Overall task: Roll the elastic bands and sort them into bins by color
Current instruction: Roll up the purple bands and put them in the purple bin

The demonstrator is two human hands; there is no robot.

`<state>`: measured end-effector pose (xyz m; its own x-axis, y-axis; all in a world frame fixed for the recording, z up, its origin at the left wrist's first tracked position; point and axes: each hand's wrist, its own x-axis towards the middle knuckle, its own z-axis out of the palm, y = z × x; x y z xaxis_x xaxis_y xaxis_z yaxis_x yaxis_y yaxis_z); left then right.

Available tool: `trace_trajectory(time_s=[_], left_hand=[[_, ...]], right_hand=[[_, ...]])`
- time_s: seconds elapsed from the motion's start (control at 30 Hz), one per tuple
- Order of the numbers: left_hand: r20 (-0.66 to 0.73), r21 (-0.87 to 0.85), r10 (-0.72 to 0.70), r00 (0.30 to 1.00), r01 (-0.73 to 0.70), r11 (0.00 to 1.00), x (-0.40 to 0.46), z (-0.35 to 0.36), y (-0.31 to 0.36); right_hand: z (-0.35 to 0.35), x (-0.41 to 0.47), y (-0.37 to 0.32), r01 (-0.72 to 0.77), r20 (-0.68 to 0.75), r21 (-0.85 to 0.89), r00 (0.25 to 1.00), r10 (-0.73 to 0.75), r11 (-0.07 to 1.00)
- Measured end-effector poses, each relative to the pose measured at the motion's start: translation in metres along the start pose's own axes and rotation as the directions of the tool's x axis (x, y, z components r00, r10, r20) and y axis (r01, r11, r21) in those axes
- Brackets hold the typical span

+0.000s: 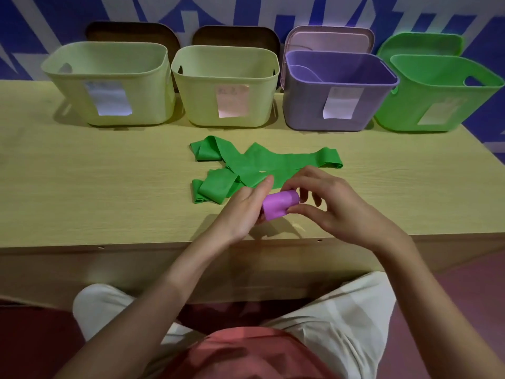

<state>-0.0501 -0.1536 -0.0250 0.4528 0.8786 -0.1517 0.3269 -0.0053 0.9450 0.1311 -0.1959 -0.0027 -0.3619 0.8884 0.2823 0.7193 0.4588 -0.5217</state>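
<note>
- Fingers [296,184] and thumb of the right hand [337,207] curl round the far end of a rolled purple band [277,205], the thumb lying under the roll and the index finger arched over its top.
- Left hand [246,206] grips the near end of the same roll, its thumb stretched along the top; its other fingers are hidden behind the roll, so how they lie I cannot tell.
- Between the two hands the purple band sits as a short, tight cylinder, held above the front part of the table [82,187].
- Just behind the hands, a loose green band [262,162] lies flat and unrolled on the table, folded over itself in several loops; the left hand overlaps its near edge in the view.
- Along the back of the table stand four bins in a row, each with a pale label on its front: a pale yellow-green bin [109,83], a second pale yellow-green bin [226,86], a purple bin [336,88] and a green bin [440,94].
- Inside the purple bin a pale curved shape shows; what it is cannot be made out.
- Lids lean upright behind the bins against a blue and white patterned wall.
</note>
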Motion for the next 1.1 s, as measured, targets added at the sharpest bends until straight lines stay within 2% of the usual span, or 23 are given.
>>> trace_trajectory(time_s=[0.13, 0.27, 0.37, 0.63, 0.7, 0.87, 0.93, 1.1], left_hand=[[0.135, -0.149, -0.184, 0.974, 0.203, 0.968, 0.008, -0.014, -0.006], [0.412, -0.442, -0.262, 0.873, 0.442, 0.781, 0.011, -0.027, -0.005], [0.514, -0.475, -0.268, 0.815, 0.53, 0.702, 0.016, -0.032, -0.002], [0.613, -0.49, -0.331, 0.717, 0.674, 0.553, 0.041, -0.04, 0.006], [0.658, -0.451, -0.313, 0.685, 0.691, 0.565, 0.052, -0.043, 0.007], [0.69, -0.298, -0.334, 0.642, 0.673, 0.676, 0.082, -0.049, 0.016], [0.655, -0.26, -0.37, 0.659, 0.656, 0.709, 0.094, -0.052, 0.021], [0.486, -0.173, -0.42, 0.767, 0.555, 0.814, 0.126, -0.053, 0.033]], right_hand=[[0.0, -0.002, 0.008, 0.005, -0.076, 0.065, 0.997, 0.0, 0.998], [0.001, -0.004, 0.013, 0.006, -0.094, 0.131, 0.996, 0.006, 0.991], [0.003, -0.001, 0.017, 0.024, -0.092, 0.156, 0.996, -0.01, 0.987], [-0.004, 0.011, 0.032, 0.071, -0.09, 0.182, 0.994, -0.055, 0.981], [-0.007, 0.017, 0.037, 0.08, -0.083, 0.188, 0.994, -0.065, 0.979], [-0.01, 0.034, 0.057, 0.08, -0.046, 0.205, 0.996, -0.072, 0.975], [-0.01, 0.043, 0.067, 0.072, -0.048, 0.208, 0.997, -0.064, 0.975], [-0.012, 0.073, 0.097, 0.077, -0.009, 0.212, 0.997, -0.077, 0.974]])
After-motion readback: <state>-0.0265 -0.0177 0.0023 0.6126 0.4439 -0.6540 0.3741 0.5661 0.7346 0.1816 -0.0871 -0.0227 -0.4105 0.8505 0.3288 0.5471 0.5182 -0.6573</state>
